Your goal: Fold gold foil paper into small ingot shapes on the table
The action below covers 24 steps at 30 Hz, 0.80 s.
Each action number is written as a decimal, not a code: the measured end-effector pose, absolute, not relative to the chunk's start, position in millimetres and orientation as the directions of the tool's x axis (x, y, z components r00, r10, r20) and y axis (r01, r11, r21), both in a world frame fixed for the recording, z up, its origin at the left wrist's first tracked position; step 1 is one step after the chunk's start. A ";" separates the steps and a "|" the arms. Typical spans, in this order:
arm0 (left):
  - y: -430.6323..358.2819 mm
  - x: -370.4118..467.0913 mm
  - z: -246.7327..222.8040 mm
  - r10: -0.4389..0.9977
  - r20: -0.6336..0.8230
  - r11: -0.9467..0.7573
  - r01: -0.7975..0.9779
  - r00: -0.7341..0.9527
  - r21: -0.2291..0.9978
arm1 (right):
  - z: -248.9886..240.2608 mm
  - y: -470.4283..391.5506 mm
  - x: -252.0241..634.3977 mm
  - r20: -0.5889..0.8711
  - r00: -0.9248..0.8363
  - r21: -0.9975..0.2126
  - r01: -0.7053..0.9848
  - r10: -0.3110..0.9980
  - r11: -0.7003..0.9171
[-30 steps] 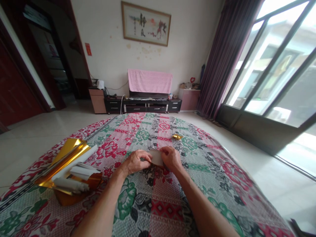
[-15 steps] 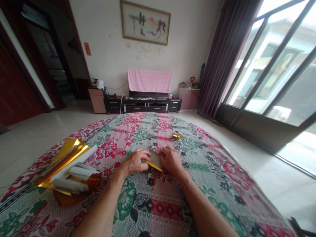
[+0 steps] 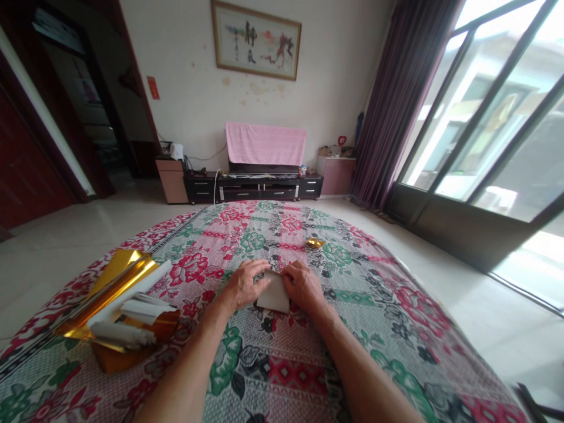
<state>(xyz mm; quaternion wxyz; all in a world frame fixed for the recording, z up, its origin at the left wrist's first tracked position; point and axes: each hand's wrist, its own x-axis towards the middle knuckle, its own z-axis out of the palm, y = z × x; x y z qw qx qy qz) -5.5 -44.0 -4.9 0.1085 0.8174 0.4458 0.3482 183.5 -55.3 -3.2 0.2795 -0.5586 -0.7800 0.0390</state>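
A small piece of paper (image 3: 274, 295), its pale grey side up, lies between my hands on the flowered tablecloth (image 3: 299, 346). My left hand (image 3: 247, 284) rests at its upper left edge, thumb over the paper and fingers bent. At the upper right edge, my right hand (image 3: 304, 284) pinches the paper between thumb and fingers. A small folded gold piece (image 3: 315, 242) sits farther back, a little right of my hands.
At the left lie gold foil sheets (image 3: 127, 288) and rolled white-backed sheets (image 3: 126, 333). Beyond the table stand a low black cabinet (image 3: 259, 191) and a screen under a pink towel (image 3: 265, 143).
The gold strip at the paper's near edge no longer shows; the pale side now lies flatter and reaches nearer to me. My left fingers have moved up and spread from that edge.
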 end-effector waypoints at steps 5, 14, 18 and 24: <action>-40.4 4.8 -12.9 0.772 0.446 -0.614 0.711 0.453 0.343 | -1.7 -56.5 184.6 0.391 -0.247 -0.376 0.836 0.886 0.399; -42.5 3.2 -17.0 0.775 0.381 -0.606 0.763 0.504 0.225 | -2.8 -56.3 185.6 0.417 -0.209 -0.399 0.832 0.885 0.384; -43.0 3.2 -17.4 0.773 0.389 -0.608 0.760 0.502 0.229 | -2.3 -58.7 184.9 0.407 -0.259 -0.375 0.827 0.876 0.419; -41.9 2.7 -18.7 0.771 0.380 -0.614 0.755 0.512 0.230 | -2.3 -61.7 184.1 0.416 -0.340 -0.299 0.825 0.844 0.480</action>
